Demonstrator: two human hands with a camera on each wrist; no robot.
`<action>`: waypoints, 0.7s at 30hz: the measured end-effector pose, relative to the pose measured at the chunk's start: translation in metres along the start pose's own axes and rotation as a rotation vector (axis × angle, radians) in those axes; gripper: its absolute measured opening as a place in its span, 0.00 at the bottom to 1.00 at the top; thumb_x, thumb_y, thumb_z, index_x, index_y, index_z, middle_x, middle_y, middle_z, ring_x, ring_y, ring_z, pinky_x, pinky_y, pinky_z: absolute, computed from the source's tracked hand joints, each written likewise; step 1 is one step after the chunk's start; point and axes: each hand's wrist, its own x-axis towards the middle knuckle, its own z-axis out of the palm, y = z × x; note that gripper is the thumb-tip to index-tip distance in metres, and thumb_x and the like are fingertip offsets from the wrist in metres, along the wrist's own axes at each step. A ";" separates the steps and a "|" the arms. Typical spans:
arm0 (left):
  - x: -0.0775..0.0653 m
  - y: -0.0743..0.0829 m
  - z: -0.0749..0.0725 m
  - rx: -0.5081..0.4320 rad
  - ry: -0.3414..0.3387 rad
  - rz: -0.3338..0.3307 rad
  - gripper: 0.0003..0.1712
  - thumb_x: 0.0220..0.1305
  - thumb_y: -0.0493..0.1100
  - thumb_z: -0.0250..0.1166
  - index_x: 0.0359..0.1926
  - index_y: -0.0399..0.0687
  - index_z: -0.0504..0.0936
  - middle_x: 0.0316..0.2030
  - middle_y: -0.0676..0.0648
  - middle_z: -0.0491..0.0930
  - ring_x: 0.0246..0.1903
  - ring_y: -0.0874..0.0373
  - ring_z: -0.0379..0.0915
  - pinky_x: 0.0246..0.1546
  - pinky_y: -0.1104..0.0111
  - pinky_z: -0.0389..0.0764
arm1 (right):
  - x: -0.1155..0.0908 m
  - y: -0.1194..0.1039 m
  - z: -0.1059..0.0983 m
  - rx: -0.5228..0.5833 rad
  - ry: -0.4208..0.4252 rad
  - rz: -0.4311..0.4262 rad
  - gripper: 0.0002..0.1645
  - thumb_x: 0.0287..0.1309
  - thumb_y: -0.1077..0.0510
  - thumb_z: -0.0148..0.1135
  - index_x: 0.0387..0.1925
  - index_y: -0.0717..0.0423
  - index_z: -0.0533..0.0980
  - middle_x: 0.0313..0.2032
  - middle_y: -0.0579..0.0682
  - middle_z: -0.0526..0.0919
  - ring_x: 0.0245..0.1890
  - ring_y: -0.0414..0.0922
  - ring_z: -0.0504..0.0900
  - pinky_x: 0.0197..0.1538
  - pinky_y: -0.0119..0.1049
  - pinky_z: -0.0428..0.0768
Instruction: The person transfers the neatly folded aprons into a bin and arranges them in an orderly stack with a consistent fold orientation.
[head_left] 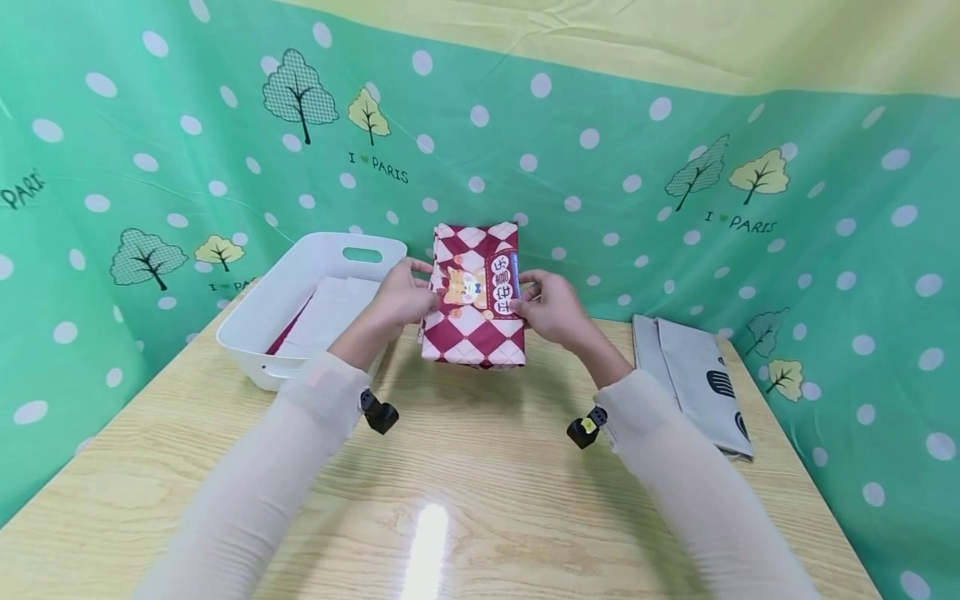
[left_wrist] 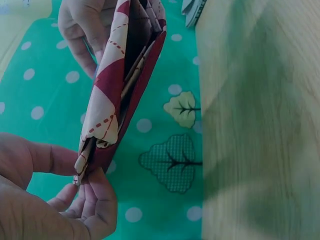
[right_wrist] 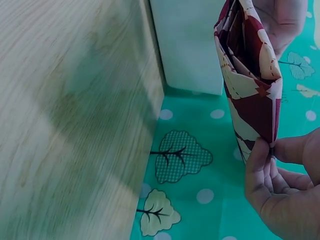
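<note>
Both hands hold up a folded cloth (head_left: pixel 471 329) with dark red and cream diamonds, a cartoon dog and a column of printed characters. My left hand (head_left: pixel 406 296) pinches its left edge, and my right hand (head_left: pixel 553 307) grips the right edge. In the left wrist view the thumb and fingers of the left hand (left_wrist: pixel 65 195) close on one corner of the folded cloth (left_wrist: pixel 107 90). From the right wrist, the folded layers of the cloth (right_wrist: pixel 252 100) gape, with the right hand (right_wrist: pixel 287 180) pinching the end. Above the table, the cloth is upright and faces the head camera.
At the left stands a white plastic basket (head_left: pixel 247 329) with folded white cloth (head_left: pixel 341 312) and a dark red strip inside. A grey folded cloth (head_left: pixel 697 379) with black prints lies on the wooden table (head_left: pixel 495 483) at right. A green dotted curtain (head_left: pixel 480 158) hangs behind.
</note>
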 end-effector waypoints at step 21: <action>-0.006 0.003 -0.048 0.093 0.052 -0.008 0.36 0.67 0.31 0.62 0.72 0.40 0.58 0.59 0.35 0.68 0.57 0.41 0.73 0.55 0.53 0.83 | 0.017 -0.033 0.034 0.123 0.052 -0.011 0.30 0.67 0.64 0.65 0.69 0.62 0.72 0.41 0.57 0.81 0.35 0.49 0.84 0.37 0.38 0.87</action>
